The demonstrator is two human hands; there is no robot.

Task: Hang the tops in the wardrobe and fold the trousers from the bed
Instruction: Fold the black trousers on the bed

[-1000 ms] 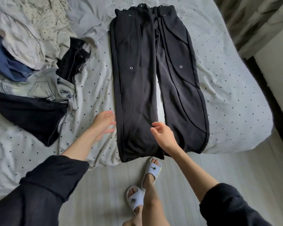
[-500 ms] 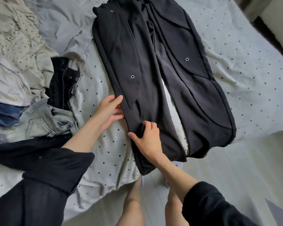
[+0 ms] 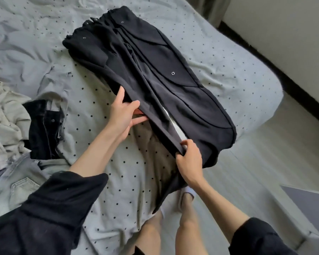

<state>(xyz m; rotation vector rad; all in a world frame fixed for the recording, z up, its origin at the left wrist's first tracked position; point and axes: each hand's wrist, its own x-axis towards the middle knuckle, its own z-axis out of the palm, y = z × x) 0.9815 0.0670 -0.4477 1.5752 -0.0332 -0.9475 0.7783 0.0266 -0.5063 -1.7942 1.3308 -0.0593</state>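
Left hand (image 3: 122, 112): thumb on top and fingers beneath the raised edge of the near trouser leg, pinching it about halfway along the leg.

Right hand (image 3: 189, 159): fingers curled and clamped on the same edge at the hem, at the foot edge of the bed (image 3: 238, 67). The fabric runs taut as a narrow band between the two hands.

Black trousers (image 3: 155, 70): laid diagonally across the bed, waistband toward the far side, hems at the foot edge. The far leg lies flat, its hem hanging slightly over the edge. The near leg is lifted off the dotted sheet (image 3: 103, 144) along its outer side and tilted toward the far leg; a pale gap shows between the two legs.

Change from half a second earlier: then the near leg lay flat, the left hand resting open beside its outer edge and the right hand pressing on top near the hem. Now both hands grip that edge and the leg is raised, with bare sheet and its shadow showing beneath.

Pile of clothes (image 3: 13, 129): at the left edge of the bed, well apart from the trousers; includes dark jeans (image 3: 42, 126) and pale jeans (image 3: 24, 183).

Floor (image 3: 265, 153): bare legs and a white slipper (image 3: 189, 190) below the hems.
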